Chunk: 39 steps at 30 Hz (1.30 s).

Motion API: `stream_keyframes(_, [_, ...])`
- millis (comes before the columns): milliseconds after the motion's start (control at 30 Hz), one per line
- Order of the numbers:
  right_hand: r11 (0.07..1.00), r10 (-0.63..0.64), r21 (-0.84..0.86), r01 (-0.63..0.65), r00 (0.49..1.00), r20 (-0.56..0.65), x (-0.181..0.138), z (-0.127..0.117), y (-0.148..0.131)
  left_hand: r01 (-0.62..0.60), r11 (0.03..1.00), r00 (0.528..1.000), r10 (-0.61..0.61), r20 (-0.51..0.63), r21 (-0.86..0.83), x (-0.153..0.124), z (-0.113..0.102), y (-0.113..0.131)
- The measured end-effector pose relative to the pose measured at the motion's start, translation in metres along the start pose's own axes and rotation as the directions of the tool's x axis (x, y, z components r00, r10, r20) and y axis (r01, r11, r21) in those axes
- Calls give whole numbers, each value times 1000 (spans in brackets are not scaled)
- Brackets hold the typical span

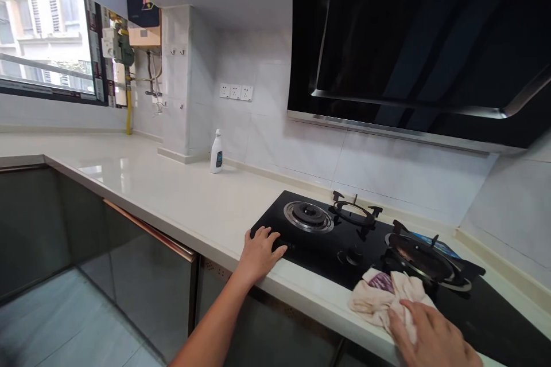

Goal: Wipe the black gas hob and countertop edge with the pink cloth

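Note:
A black glass gas stove (310,255) is set in the pale countertop. My left hand (259,253) rests with spread fingers on the stove's front left corner, holding nothing. In my right hand (434,330) is a bunched cream cloth (390,301) with a purple patch, pressed on the stove's front edge. Just behind the cloth is a control knob (354,255). The left burner (309,215) is bare; its pan support (354,211) sits off it, towards the back wall. Another pan support (424,258) is over the right burner, near the cloth.
A white bottle (216,152) with a dark label stands on the countertop (172,192) near the wall pillar. Above the stove hangs a black range hood (413,51). Something flat and blue (437,245) lies behind the right burner. A yellow gas pipe (128,106) runs down by the window.

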State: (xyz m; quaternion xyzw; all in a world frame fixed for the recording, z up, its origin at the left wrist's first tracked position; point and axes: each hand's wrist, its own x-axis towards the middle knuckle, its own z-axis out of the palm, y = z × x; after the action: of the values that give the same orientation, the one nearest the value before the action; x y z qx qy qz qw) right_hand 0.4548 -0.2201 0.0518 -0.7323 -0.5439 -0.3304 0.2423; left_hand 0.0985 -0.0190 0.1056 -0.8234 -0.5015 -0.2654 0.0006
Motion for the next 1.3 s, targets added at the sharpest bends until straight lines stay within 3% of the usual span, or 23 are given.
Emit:
stream_keyframes(167, [996, -43, -78, 44, 999, 17, 6, 4, -63, 0, 1000, 1000, 0, -7, 1, 1, 4, -3])
stream_keyframes(300, [993, -97, -69, 96, 995, -21, 9, 9, -98, 8, 1000, 1000, -7, -13, 19, 2, 3, -3])
stream_keyframes(700, [985, -170, -68, 160, 967, -187, 5, 8, -124, 8, 1000, 1000, -8, -16, 17, 1, 1, -1])
stream_keyframes(967, [943, -229, 190, 274, 946, -229, 13, 7, -181, -3, 999, 1000, 4, -23, 39, 0, -1, 0])
stream_keyframes(1100, [927, -232, 234, 292, 940, -252, 21, 14, -215, -13, 998, 1000, 14, -3, 68, 0, -3, -2])
stream_keyframes(1300, [918, -204, 282, 280, 941, -271, 22, 22, -228, -32, 995, 999, 30, 27, 91, 0, -4, -5])
